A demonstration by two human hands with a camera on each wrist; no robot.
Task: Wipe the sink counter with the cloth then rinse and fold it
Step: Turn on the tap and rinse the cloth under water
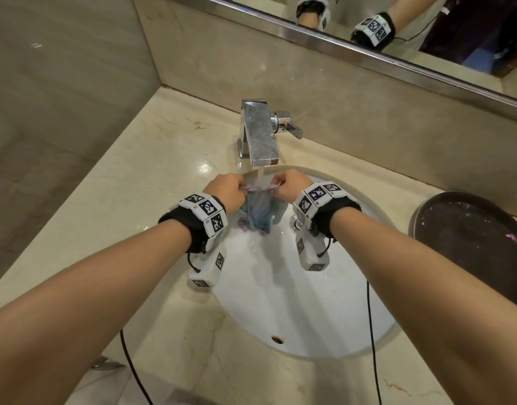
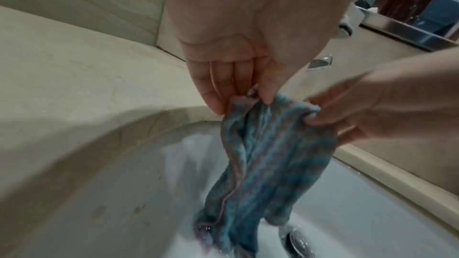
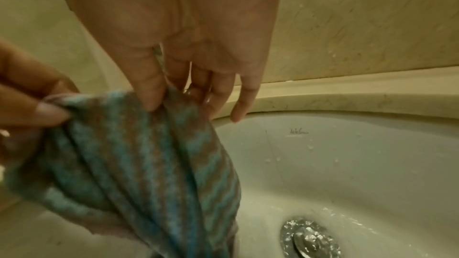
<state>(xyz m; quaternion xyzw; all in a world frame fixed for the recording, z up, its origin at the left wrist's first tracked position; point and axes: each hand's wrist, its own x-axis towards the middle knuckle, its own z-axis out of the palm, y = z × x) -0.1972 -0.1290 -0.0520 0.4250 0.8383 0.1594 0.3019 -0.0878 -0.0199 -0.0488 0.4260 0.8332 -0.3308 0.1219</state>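
Observation:
A wet blue-and-pink striped cloth [image 1: 257,213] hangs bunched over the white sink basin [image 1: 295,302], under water running from the chrome faucet [image 1: 258,133]. My left hand [image 1: 226,190] pinches the cloth's upper left edge. My right hand [image 1: 289,185] pinches its upper right edge. In the left wrist view the cloth [image 2: 268,160] droops from the left hand [image 2: 246,97] down to the basin floor beside the drain [image 2: 298,242]. In the right wrist view thumb and fingers of the right hand [image 3: 174,99] pinch the cloth [image 3: 139,160], and the left hand's fingertips [image 3: 52,113] hold the other corner.
A beige marble counter [image 1: 128,182] surrounds the basin, with a wall at the left. The faucet lever [image 1: 289,127] sticks out to the right. A dark round tray [image 1: 470,244] sits on the counter at right. A mirror [image 1: 397,24] hangs above the backsplash. Cables trail from both wrists.

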